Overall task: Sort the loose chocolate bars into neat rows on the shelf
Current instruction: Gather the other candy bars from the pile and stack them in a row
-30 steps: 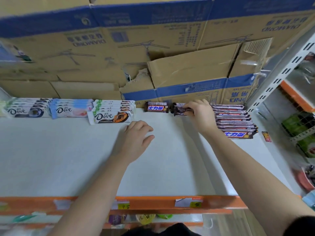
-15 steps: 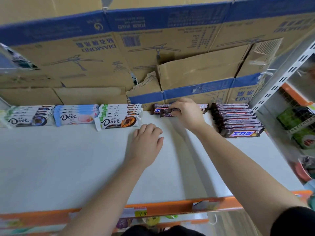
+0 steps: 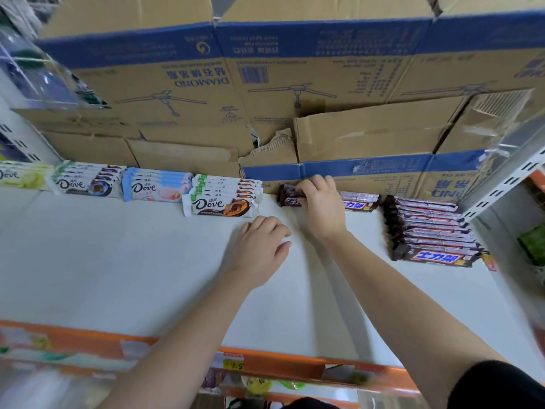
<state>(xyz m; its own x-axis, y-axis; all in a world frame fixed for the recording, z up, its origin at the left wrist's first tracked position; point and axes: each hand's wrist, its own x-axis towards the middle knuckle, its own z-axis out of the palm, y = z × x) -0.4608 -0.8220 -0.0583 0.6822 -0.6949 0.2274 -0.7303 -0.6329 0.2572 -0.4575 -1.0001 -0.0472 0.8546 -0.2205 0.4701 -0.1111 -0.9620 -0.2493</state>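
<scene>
My right hand (image 3: 317, 206) grips brown Snickers bars (image 3: 358, 201) lying against the cardboard at the back of the white shelf (image 3: 118, 270); its fingers hide their left part. My left hand (image 3: 259, 246) rests flat on the shelf, fingers loosely curled, holding nothing, just in front of a white Dove stack with an orange picture (image 3: 222, 199). More Dove stacks stand in a row to the left: pale blue (image 3: 156, 187), white with dark picture (image 3: 88, 181), green (image 3: 20, 175). A neat stack of Snickers bars (image 3: 430, 231) sits at the right.
Large cardboard boxes (image 3: 265, 93) with blue bands form the wall behind the bars. A grey slotted upright (image 3: 507, 181) bounds the shelf on the right. The shelf's orange front rail (image 3: 280, 364) carries price tags. A small red wrapper (image 3: 491, 262) lies by the right stack.
My right hand has slid the Snickers bars leftward along the back of the shelf, away from the right stack. My left hand has stayed resting on the shelf.
</scene>
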